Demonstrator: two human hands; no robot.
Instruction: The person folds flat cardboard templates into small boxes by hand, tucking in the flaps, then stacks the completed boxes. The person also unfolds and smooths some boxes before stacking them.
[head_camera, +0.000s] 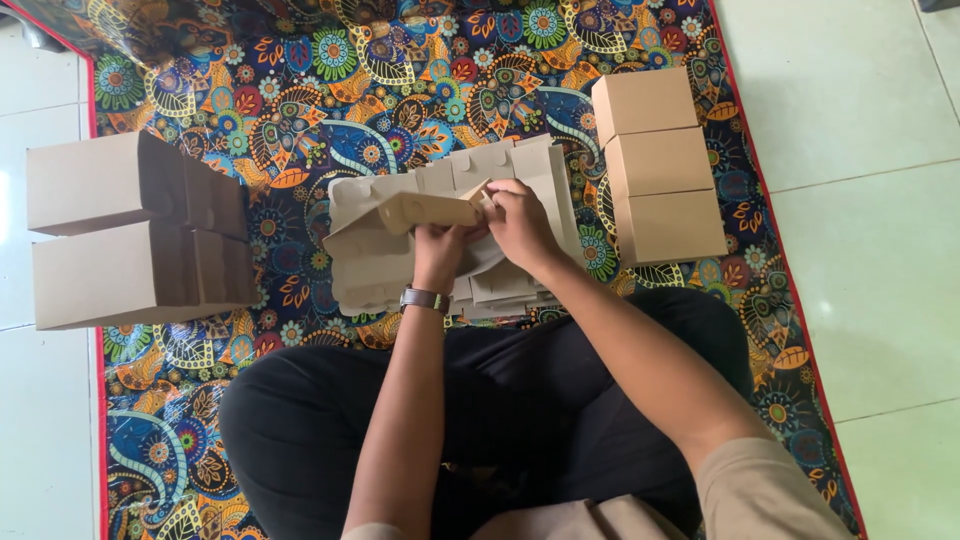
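- 1 flat cardboard blank, pale brown and die-cut with tabs and notches, was held above the person's lap, partly folded, with one long flap bent up across its top.
- The left hand, a watch on its wrist, was closed on the lower edge of that flap, fingers curled over the card.
- The right hand was closed on the same blank just beside the left, pinching the end of the flap between thumb and fingers.
- 1 stack of flat blanks lay under the hands on the mat, its scalloped edges showing; how many sheets it held I could not tell.
- 3 finished boxes, plain matte cuboids, stood in a touching column to the right.
- 2 larger bundles of folded boxes lay to the left, one above the other, partly on the tile floor.
- 1 patterned mat, glossy, with bright floral and paisley print and a red border, lay beneath everything.
- The person sat cross-legged in black trousers.
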